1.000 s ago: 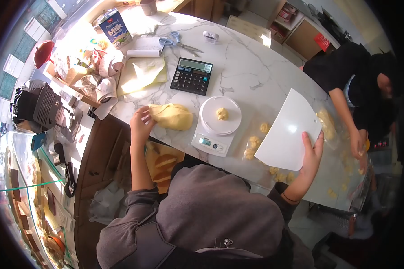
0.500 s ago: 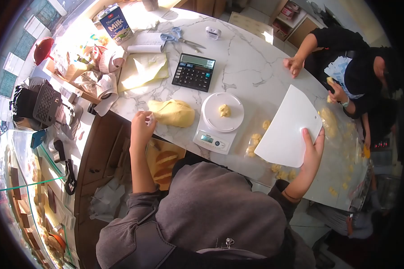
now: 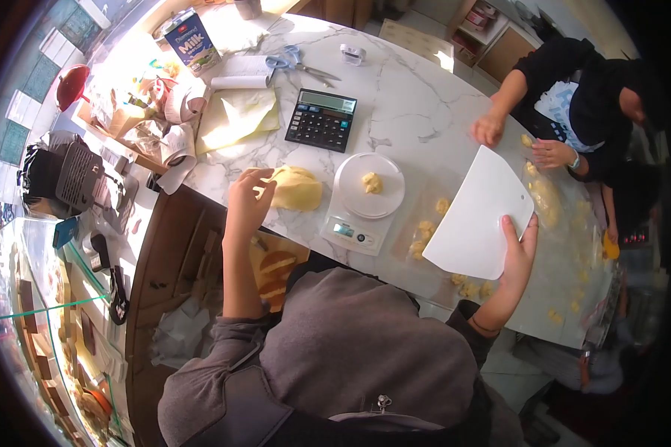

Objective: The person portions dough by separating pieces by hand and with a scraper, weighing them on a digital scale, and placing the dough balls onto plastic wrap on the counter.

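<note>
My left hand (image 3: 250, 195) is at the left end of a yellow dough lump (image 3: 297, 188), its fingers apart and partly over the dough. My right hand (image 3: 520, 249) grips the lower right edge of a white plastic sheet (image 3: 483, 216), thumb on its face. Between my hands stands a white scale (image 3: 356, 227), with a small dough piece (image 3: 371, 182) on its round plate. Small dough balls (image 3: 423, 231) lie right of the scale, some partly hidden by the white sheet.
Behind the scale lie a calculator (image 3: 321, 120), blue-handled scissors (image 3: 298, 64) and a milk carton (image 3: 191, 42). At the right, a co-worker's hands (image 3: 553, 153) are over the marble table (image 3: 402, 97), near bagged dough (image 3: 546, 200). A cluttered box (image 3: 127, 141) stands left.
My left hand has moved right over the dough's end, its fingers spreading. The co-worker has leaned in, both hands now at the table edge. My right hand has barely moved.
</note>
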### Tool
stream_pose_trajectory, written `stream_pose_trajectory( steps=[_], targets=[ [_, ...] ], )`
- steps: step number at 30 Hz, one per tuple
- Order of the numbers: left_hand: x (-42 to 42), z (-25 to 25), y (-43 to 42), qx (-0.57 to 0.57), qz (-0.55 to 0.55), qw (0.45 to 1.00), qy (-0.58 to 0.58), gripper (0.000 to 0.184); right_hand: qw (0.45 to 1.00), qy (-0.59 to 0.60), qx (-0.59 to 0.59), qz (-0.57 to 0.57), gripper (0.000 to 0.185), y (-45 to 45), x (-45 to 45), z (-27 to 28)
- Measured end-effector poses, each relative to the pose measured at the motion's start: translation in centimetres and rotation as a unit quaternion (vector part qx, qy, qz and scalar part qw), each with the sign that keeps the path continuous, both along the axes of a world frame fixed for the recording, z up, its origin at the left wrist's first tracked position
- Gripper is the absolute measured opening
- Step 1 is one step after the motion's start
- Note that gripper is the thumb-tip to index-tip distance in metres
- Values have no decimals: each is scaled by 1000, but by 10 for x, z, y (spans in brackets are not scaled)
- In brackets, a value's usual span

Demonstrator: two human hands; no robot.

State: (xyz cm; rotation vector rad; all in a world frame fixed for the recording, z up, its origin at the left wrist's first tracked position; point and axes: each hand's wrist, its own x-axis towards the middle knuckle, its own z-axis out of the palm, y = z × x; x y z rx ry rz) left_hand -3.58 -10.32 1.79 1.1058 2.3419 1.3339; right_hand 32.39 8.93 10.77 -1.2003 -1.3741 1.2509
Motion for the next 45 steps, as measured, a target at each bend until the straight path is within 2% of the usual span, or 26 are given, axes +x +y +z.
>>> stream_pose_trajectory(
  steps=[2, 3, 6, 9, 10, 11, 12, 13, 14, 16, 17, 21, 24, 30, 34, 37, 39, 43, 45],
  targets=[
    [-11, -6, -13, 14, 69, 997, 17, 16, 1000, -2, -7, 1, 51, -1, 1, 1],
    [-25, -22, -28, -19, 94, 993, 72, 15, 1000, -2, -11, 4, 51, -1, -1, 2],
    [-37, -32, -64, -157, 61, 986, 6, 17, 999, 8, -22, 35, 49, -5, -17, 0],
    [-21, -47, -61, -83, 67, 994, 27, 39, 984, -41, -12, 173, 49, -20, -72, -1],
    [-14, -49, -54, -60, 69, 995, 49, 45, 967, -51, 41, 246, 49, -25, -96, -8],
    [-11, -60, -49, -62, 79, 991, 89, 48, 948, -62, 64, 305, 50, -31, -123, -13],
    [-10, -69, -43, -64, 88, 986, 130, 51, 911, -120, 160, 359, 53, -34, -150, -22],
    [-7, -67, -37, -71, 100, 981, 148, 48, 890, -175, 168, 385, 57, -50, -178, -13],
    [-7, -67, -37, -68, 94, 985, 132, 46, 874, -172, 173, 419, 60, -57, -204, -25],
    [-11, -68, -39, -58, 83, 990, 101, 43, 849, -212, 200, 441, 62, -73, -250, -46],
    [-13, -69, -40, -49, 92, 990, 99, 38, 821, -269, 204, 461, 60, -79, -267, -50],
    [-14, -71, -46, 40, 104, 993, 28, 37, 759, -383, 210, 483, 58, -96, -300, -60],
    [-10, -75, -48, 36, 114, 991, 51, 37, 754, -374, 246, 481, 62, -103, -304, -67],
    [-13, -71, -54, 24, 71, 993, 86, 38, 690, -476, 211, 502, 63, -117, -314, -46],
    [-13, -69, -48, -16, 74, 993, 92, 32, 687, -484, 222, 493, 63, -126, -321, -50],
    [-19, -66, -44, -49, 55, 994, 77, 19, 694, -465, 257, 486, 62, -129, -332, -49],
    [-22, -64, -40, -31, 65, 995, 64, 14, 698, -463, 276, 471, 61, -127, -349, -53],
    [-17, -78, -42, -3, 90, 990, 113, 11, 766, -407, 237, 438, 62, -89, -368, -80],
    [-12, -72, -49, 22, 120, 992, 36, 13, 800, -355, 217, 434, 63, -70, -358, -85]
  ],
)
